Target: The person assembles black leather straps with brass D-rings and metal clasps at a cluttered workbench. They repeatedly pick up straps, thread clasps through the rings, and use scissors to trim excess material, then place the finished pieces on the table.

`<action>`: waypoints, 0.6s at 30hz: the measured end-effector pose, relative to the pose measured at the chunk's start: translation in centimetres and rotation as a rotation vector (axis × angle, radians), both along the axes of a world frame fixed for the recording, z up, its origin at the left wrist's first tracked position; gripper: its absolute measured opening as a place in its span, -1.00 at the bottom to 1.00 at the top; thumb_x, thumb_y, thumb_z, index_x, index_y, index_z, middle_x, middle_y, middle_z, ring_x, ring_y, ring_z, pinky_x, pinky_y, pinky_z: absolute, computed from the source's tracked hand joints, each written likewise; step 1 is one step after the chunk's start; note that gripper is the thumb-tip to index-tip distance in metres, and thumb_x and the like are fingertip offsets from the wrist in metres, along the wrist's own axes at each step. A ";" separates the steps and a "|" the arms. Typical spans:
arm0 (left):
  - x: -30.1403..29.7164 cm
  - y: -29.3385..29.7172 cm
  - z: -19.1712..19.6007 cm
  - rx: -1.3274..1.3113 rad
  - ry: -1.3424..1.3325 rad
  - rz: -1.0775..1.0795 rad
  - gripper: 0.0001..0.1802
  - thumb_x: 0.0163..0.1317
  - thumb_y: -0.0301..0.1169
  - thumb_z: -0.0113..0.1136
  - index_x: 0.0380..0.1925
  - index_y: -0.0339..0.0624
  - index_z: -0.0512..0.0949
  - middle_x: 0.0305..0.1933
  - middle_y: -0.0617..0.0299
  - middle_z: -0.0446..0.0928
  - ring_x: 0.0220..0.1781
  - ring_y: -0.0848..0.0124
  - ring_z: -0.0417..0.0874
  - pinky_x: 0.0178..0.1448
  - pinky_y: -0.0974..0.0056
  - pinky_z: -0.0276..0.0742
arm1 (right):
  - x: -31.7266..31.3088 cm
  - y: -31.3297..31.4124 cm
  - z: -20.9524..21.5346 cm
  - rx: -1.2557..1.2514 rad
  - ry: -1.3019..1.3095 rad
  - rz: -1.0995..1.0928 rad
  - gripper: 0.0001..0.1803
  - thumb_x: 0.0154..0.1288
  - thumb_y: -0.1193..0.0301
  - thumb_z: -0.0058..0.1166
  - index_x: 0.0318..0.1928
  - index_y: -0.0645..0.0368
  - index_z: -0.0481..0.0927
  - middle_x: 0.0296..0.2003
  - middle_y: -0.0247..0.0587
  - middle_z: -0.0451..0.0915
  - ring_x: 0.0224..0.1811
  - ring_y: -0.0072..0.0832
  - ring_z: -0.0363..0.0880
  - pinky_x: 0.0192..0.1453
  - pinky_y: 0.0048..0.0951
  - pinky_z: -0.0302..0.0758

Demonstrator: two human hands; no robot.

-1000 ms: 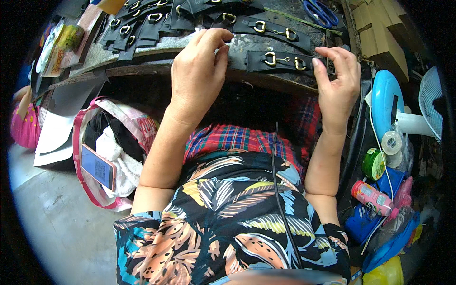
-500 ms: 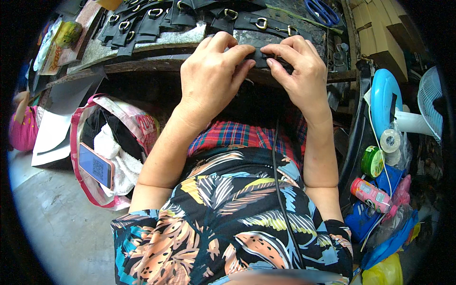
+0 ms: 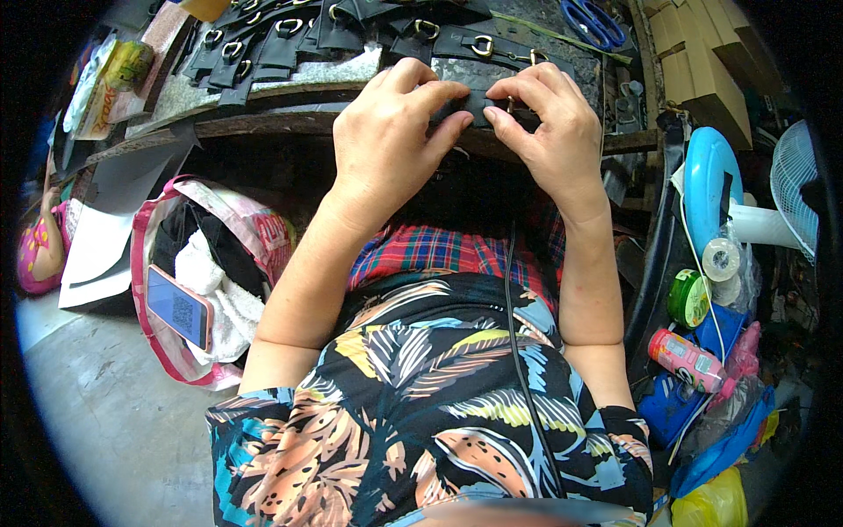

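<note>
A black strap piece (image 3: 478,107), apparently leather, spans the gap between my hands at the bench's near edge. My left hand (image 3: 386,132) pinches its left end between thumb and forefinger. Closed in the same way, my right hand (image 3: 555,132) holds the right end, where a bit of metal shows by the fingers. Both hands cover most of the piece. Just beyond them lies a black strap with a metal buckle (image 3: 483,46). More black straps with buckles (image 3: 288,28) are laid out to the left on the bench.
Blue-handled scissors (image 3: 595,25) lie at the bench's far right, near cardboard boxes (image 3: 702,75). A bag (image 3: 145,237) with a white towel and phone (image 3: 179,306) stands left. On the right are a fan (image 3: 795,193) and a pink bottle (image 3: 687,360). Another person's arm (image 3: 51,237) shows far left.
My right fingertips have shifted slightly along the strap piece, while my left hand stays nearly still. At the far left edge, the other person's arm has moved lower.
</note>
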State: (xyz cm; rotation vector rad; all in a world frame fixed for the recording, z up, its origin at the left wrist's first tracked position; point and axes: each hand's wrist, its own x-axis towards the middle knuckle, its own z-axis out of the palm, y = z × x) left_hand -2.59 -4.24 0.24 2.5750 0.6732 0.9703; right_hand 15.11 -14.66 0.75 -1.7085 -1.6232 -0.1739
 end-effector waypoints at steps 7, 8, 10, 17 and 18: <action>0.1 -0.1 0.1 0.034 0.012 0.005 -0.72 0.22 -0.21 0.47 -0.08 0.07 0.77 -0.14 0.23 0.63 -0.24 0.25 0.71 -0.21 0.20 0.63 | -0.1 0.1 -0.1 0.019 -0.046 -0.019 -0.85 0.08 0.37 0.41 -0.30 0.02 0.74 -0.30 -0.31 0.61 -0.20 -0.27 0.64 -0.07 -0.23 0.59; 0.1 -0.1 0.2 0.036 0.011 -0.002 -0.72 0.22 -0.21 0.47 -0.08 0.06 0.77 -0.14 0.23 0.63 -0.24 0.25 0.71 -0.21 0.21 0.63 | -0.1 0.1 -0.1 0.022 -0.049 -0.015 -0.85 0.08 0.37 0.40 -0.30 0.02 0.74 -0.30 -0.32 0.61 -0.20 -0.28 0.64 -0.07 -0.24 0.59; 0.0 0.0 0.3 0.023 0.015 -0.010 -0.73 0.22 -0.21 0.47 -0.08 0.06 0.77 -0.14 0.23 0.63 -0.24 0.25 0.71 -0.21 0.20 0.63 | 0.0 0.1 -0.1 0.028 -0.042 -0.006 -0.86 0.09 0.37 0.40 -0.30 0.03 0.74 -0.29 -0.32 0.60 -0.20 -0.28 0.64 -0.08 -0.25 0.59; 0.1 -0.3 0.3 0.043 0.016 0.005 -0.73 0.13 -0.24 0.50 -0.15 0.04 0.74 -0.19 0.26 0.59 -0.14 0.24 0.70 -0.14 0.19 0.65 | 0.1 0.0 -0.4 0.056 -0.044 0.001 -0.86 0.10 0.39 0.42 -0.30 0.03 0.75 -0.29 -0.32 0.59 -0.19 -0.28 0.63 -0.08 -0.24 0.59; 0.1 -0.3 0.3 0.061 0.020 0.009 -0.73 0.14 -0.24 0.50 -0.15 0.04 0.74 -0.20 0.26 0.59 -0.14 0.23 0.69 -0.14 0.19 0.65 | 0.2 0.0 -0.4 0.060 -0.042 0.011 -0.86 0.10 0.39 0.43 -0.30 0.03 0.75 -0.29 -0.32 0.59 -0.18 -0.27 0.63 -0.08 -0.24 0.59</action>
